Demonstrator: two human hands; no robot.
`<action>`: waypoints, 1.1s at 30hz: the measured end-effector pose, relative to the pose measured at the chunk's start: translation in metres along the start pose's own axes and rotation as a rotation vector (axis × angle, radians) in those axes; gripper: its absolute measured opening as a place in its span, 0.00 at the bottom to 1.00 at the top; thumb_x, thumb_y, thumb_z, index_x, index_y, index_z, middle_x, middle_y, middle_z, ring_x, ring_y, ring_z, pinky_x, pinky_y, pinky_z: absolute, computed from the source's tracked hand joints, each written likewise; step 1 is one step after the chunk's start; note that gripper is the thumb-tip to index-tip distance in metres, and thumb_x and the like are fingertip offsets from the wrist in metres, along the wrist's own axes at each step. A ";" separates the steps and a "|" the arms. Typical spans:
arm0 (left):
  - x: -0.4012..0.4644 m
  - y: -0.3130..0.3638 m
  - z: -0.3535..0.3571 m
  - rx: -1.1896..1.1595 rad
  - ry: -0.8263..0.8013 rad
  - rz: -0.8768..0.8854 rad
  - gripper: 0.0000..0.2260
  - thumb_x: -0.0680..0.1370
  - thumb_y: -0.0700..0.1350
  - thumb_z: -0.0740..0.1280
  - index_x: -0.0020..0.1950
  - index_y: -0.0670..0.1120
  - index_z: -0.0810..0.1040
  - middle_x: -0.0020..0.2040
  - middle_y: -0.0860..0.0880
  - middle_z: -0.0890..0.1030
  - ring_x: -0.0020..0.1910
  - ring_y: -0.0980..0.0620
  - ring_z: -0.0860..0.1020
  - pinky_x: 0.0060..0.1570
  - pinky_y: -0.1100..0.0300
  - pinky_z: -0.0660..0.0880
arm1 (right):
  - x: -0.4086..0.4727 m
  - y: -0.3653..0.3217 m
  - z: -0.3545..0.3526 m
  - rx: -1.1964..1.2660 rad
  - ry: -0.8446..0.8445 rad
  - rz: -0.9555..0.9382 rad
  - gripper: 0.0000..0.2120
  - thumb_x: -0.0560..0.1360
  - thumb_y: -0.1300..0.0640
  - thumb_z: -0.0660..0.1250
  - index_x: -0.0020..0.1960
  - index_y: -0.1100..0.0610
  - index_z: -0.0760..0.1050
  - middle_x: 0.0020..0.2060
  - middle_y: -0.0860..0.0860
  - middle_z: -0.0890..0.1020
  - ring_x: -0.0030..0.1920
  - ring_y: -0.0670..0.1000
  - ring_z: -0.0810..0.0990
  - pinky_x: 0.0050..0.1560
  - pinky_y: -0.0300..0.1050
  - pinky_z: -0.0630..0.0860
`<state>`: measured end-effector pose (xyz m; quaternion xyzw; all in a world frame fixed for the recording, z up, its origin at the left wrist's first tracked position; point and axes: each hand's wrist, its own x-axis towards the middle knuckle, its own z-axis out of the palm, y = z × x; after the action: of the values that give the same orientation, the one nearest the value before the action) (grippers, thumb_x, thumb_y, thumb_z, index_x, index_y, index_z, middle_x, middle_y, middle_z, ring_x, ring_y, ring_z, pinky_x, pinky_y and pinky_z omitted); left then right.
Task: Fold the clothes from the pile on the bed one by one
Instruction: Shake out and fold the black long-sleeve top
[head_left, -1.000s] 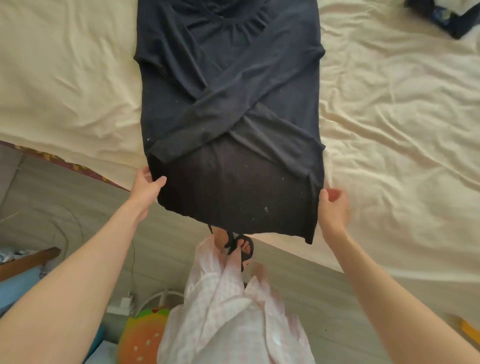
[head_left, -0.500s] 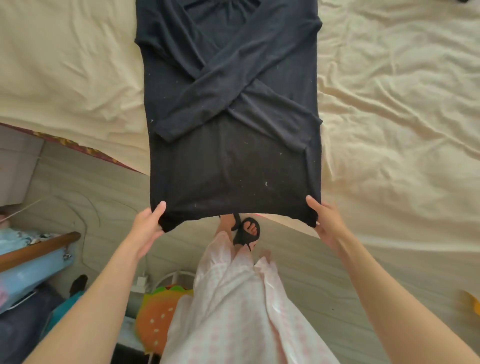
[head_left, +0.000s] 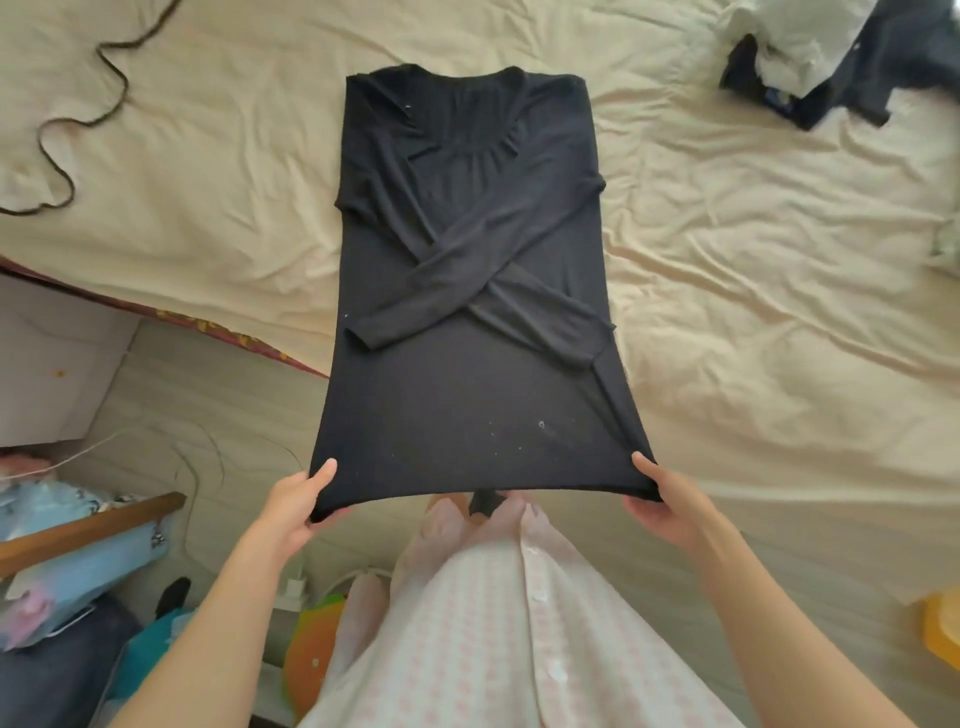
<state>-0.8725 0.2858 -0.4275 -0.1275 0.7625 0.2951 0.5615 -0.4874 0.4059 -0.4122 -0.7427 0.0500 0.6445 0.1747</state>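
Shirt (head_left: 467, 291) first: I've got a black long-sleeved one spread face up on the bed (head_left: 753, 270), neckline at the far end, hem hanging off the near edge toward me. Both sleeves are folded in and crossed over the chest, the one from my right lying on top, its cuff pointing down to my left. A few pale specks of lint show near the hem.

Bed sheet is cream and rumpled all around it. Over in the far right corner I see the pile (head_left: 841, 62), dark and white clothes heaped together, well apart from the shirt. Far left, a dark cord (head_left: 78, 119) snakes loosely across the sheet.

Now the small stuff. My left hand (head_left: 291, 506) has the left hem corner, thumb on top, fingers curled under, pinched closed on the cloth. My right hand (head_left: 670, 512) holds the right hem corner the same way, thumb over, fingers beneath. Hem is stretched taut between them, lifted just clear of the bed edge.
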 end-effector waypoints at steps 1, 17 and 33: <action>-0.004 0.009 -0.001 -0.038 -0.030 -0.015 0.10 0.79 0.43 0.65 0.57 0.38 0.75 0.53 0.42 0.79 0.49 0.45 0.78 0.34 0.55 0.80 | -0.006 -0.006 0.002 0.038 -0.028 -0.002 0.06 0.76 0.61 0.67 0.50 0.63 0.74 0.44 0.55 0.80 0.42 0.52 0.79 0.28 0.40 0.79; 0.034 0.346 0.127 -0.477 -0.220 0.176 0.08 0.80 0.39 0.61 0.42 0.39 0.72 0.39 0.43 0.74 0.34 0.53 0.74 0.47 0.56 0.78 | 0.007 -0.284 0.205 0.268 -0.220 -0.269 0.06 0.78 0.57 0.64 0.46 0.59 0.74 0.45 0.55 0.80 0.45 0.54 0.80 0.40 0.47 0.80; 0.164 0.376 0.150 0.190 0.241 0.497 0.14 0.79 0.42 0.62 0.65 0.45 0.71 0.56 0.45 0.76 0.51 0.49 0.76 0.52 0.57 0.75 | 0.118 -0.299 0.284 -0.181 0.274 -0.546 0.12 0.78 0.55 0.62 0.60 0.59 0.71 0.53 0.54 0.76 0.47 0.52 0.76 0.50 0.47 0.75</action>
<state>-1.0080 0.6957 -0.4943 0.0823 0.8557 0.3337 0.3869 -0.6458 0.7951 -0.4994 -0.8212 -0.1857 0.4694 0.2661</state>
